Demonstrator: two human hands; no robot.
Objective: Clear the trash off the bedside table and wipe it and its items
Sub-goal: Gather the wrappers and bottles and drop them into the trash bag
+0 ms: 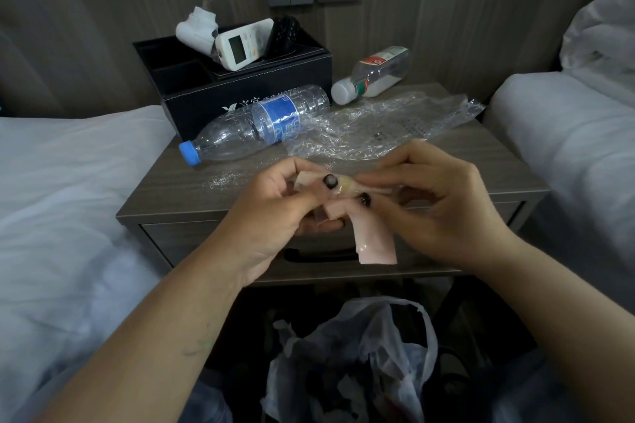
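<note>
Both forearms reach in from the bottom edge, hands meeting over the front edge of the bedside table [178, 196]. L hand [275, 213] has palm turned up-ish, thumb and fingers curled, pinching a pink wrapper [374, 244]. R hand [443, 206] comes in w/ back of hand to the camera, fingers bent, pinching the same wrapper at its top; dark-painted thumbnails nearly touch. A strip of the wrapper hangs down in front of the drawer. On the tabletop: empty water bottle [254, 127] w/ blue cap lying on its side, crumpled clear plastic film [378, 127] beside it, a 2nd bottle [374, 75] w/ white cap lying at the back. Black organizer box [192, 96] at back left holds a white remote [240, 45] and a white plug adapter [197, 27]. A plastic bag [378, 354] w/ trash sits open on the floor below the hands.
</note>
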